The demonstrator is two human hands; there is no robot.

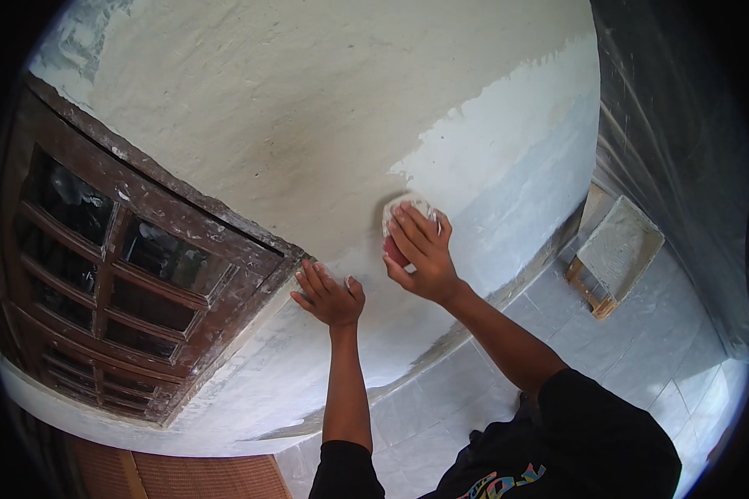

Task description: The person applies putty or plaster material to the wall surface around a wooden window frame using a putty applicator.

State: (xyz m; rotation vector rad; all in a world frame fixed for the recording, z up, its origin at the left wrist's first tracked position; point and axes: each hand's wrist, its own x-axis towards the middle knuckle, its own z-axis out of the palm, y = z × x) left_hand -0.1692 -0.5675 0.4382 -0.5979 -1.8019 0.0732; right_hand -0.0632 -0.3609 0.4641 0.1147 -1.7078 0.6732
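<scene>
My right hand (427, 264) is closed around a rounded, sponge-like pad (397, 250), reddish and crusted with white, and presses it against the wall (300, 125). The pad sits just below the border between beige-grey plaster and a whiter coat (491, 133). Lower and to the left, my left hand (331, 301) lies on the wall with its fingers spread, beside a corner of the wooden window frame (279, 249). White smears show on the fingers of both hands. The pad's face against the wall is hidden.
The brown window (112, 241) with small glass panes is at left. On the grey tiled floor (424, 407), right, stands a shallow tray (622, 245) coated with pale plaster, beside a wooden piece (589, 289). Clear plastic sheeting (674, 150) hangs far right; a woven brown panel (212, 476) is lower left.
</scene>
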